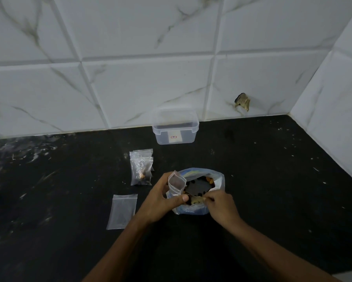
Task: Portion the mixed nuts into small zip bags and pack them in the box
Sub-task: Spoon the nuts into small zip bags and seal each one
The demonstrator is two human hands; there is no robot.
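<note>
My left hand (160,197) holds a small clear zip bag (176,183) upright at the left rim of the big open bag of mixed nuts (217,183). My right hand (221,206) reaches into the near side of that big bag, its fingertips pinching pale nuts (195,199). Two small zip bags with nuts inside (141,169) lie overlapping on the counter to the left. An empty flat zip bag (122,211) lies nearer to me on the left. The clear plastic box (176,129) stands open against the back wall.
The black stone counter (272,180) runs to a tiled wall at the back and another on the right. A dark chipped spot (242,101) marks the back wall tile to the right of the box.
</note>
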